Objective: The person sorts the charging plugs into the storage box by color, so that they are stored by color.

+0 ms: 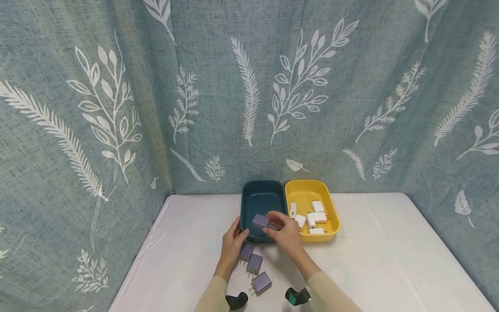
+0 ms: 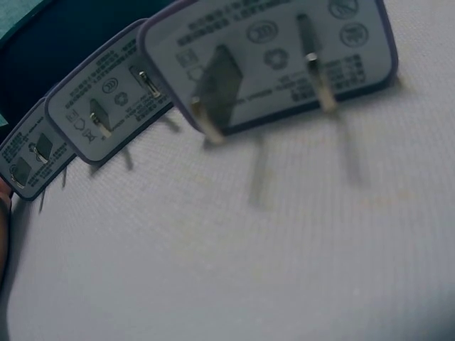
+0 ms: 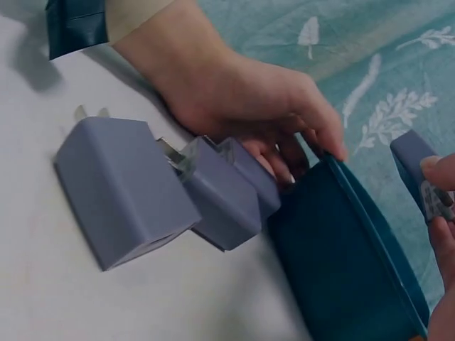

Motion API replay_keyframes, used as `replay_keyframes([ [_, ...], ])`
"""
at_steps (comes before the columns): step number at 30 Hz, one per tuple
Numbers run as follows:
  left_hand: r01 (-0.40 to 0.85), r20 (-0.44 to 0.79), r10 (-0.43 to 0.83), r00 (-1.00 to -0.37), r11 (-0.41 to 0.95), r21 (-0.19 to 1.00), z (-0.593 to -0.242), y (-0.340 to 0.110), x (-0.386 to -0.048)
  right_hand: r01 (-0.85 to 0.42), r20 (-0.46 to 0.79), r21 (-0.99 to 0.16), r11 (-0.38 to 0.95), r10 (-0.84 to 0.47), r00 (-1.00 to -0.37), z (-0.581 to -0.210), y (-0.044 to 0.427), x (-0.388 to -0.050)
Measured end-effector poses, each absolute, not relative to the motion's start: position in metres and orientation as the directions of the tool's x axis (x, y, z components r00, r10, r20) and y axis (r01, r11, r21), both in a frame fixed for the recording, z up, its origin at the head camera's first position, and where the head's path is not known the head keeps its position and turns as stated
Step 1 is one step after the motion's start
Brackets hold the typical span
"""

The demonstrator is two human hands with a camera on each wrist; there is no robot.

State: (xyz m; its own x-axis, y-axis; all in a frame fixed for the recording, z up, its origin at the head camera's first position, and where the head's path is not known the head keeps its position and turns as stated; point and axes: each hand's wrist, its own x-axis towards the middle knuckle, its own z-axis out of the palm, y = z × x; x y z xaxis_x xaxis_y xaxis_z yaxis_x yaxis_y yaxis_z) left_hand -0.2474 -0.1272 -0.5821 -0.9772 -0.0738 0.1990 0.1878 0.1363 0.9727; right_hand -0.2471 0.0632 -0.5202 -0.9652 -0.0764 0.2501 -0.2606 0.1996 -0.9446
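Observation:
My right hand (image 1: 287, 233) holds a purple charger plug (image 1: 260, 221) above the dark blue bin (image 1: 263, 184), pinching it near its prong end. My left hand (image 1: 231, 248) grips the near left corner of that bin, thumb over the rim and fingers outside, as the right wrist view also shows. In front of the bin, three more purple chargers stand in a slanting row: one beside my left hand (image 1: 246, 251), a middle charger (image 1: 254, 264) and the nearest charger (image 1: 261, 283). Their metal prongs and printed faces show in the left wrist view.
A yellow bin (image 1: 308, 184) stands against the blue bin's right side and holds several white chargers (image 1: 319, 217). Both bins sit on a white tabletop (image 1: 382, 251). A leaf-patterned curtain (image 1: 218, 108) rises behind and along both sides.

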Motion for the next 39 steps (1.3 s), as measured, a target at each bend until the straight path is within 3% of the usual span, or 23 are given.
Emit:
replay_keyframes([
  [21,0.176,0.182,-0.053,-0.982,0.104,0.979,-0.577,-0.128,-0.246,-0.238,0.230,-0.951,0.197,-0.061,-0.971,-0.507,0.052,-0.264],
  [33,0.193,0.201,-0.090,-0.975,0.097,0.976,-0.584,-0.126,-0.248,-0.319,0.317,-0.921,0.225,-0.047,-0.947,-0.501,0.039,-0.271],
  [39,0.190,0.200,-0.084,-0.976,0.114,0.975,-0.582,-0.127,-0.247,-0.334,0.332,-0.893,0.301,-0.061,-0.941,-0.506,0.040,-0.270],
])
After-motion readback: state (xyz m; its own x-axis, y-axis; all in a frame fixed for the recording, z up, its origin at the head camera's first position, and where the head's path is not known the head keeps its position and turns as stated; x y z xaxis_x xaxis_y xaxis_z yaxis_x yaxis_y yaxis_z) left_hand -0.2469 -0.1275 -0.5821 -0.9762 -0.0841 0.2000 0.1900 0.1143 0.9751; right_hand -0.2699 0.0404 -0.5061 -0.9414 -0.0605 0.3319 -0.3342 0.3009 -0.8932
